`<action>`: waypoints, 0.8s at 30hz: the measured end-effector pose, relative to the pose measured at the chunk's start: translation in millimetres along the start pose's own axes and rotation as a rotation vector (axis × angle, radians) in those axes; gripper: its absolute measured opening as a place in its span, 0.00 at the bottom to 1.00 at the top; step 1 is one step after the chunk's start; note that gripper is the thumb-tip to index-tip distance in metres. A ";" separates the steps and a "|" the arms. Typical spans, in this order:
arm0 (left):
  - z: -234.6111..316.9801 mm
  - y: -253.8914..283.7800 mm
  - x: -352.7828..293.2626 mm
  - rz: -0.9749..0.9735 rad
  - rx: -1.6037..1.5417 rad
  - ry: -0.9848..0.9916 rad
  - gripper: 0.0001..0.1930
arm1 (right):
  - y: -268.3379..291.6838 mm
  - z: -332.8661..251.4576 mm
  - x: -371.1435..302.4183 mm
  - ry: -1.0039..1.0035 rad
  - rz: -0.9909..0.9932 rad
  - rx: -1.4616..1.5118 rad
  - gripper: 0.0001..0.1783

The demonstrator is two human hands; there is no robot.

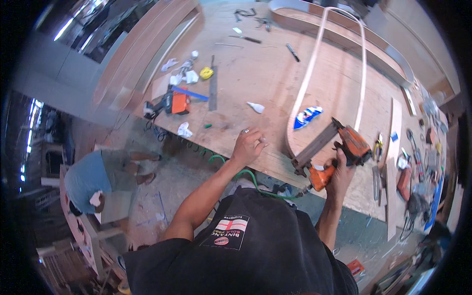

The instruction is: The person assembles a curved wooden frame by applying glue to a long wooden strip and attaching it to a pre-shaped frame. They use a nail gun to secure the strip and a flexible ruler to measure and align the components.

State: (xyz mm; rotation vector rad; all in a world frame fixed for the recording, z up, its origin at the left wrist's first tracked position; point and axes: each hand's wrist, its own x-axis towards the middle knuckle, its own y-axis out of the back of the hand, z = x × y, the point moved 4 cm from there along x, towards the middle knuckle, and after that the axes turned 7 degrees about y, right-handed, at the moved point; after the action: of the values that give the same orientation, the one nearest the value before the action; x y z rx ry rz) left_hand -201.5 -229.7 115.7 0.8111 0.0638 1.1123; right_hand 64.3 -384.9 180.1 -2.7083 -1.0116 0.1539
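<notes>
My right hand [341, 176] is wrapped round the handle of an orange and black pneumatic nail gun [356, 146]. Its long dark magazine points towards the table, and a green air hose [255, 181] runs from its handle. My left hand [248, 147], wearing a ring, hovers by the table's near edge with curled fingers; what they hold, if anything, is hidden. Just beyond the gun lies a long rounded loop of pale wood strip [307, 73]. A blue and white packet [308, 118] rests inside the loop's near end. A small white cone-shaped nozzle [255, 107] lies beyond my left hand.
Another orange power tool [178, 102] sits at the table's left edge near crumpled white scraps [191, 77]. Curved wooden panels [142, 54] stand at the far left. Pliers [377, 147] and loose tools lie right. Another person [93, 179] bends over on the left floor.
</notes>
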 end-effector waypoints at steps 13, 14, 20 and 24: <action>-140.9 83.6 -93.8 -0.385 -0.322 0.650 0.18 | -299.5 215.3 66.2 -0.429 -0.447 0.114 0.19; -146.3 94.2 -95.3 -0.336 -0.311 0.658 0.17 | -324.9 237.1 62.7 -0.482 -0.419 0.118 0.19; -201.9 132.7 -77.3 -0.271 -0.179 0.711 0.14 | -395.2 300.7 69.0 -0.590 -0.353 0.267 0.15; -216.3 139.8 -68.5 -0.311 -0.086 0.717 0.13 | -401.1 323.6 66.4 -0.654 -0.414 0.189 0.14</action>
State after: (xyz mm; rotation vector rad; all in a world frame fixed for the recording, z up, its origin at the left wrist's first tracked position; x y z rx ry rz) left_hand -434.4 -140.0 22.1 0.2786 0.7132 1.0505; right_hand -198.0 13.2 -26.6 -2.2411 -1.6002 1.0388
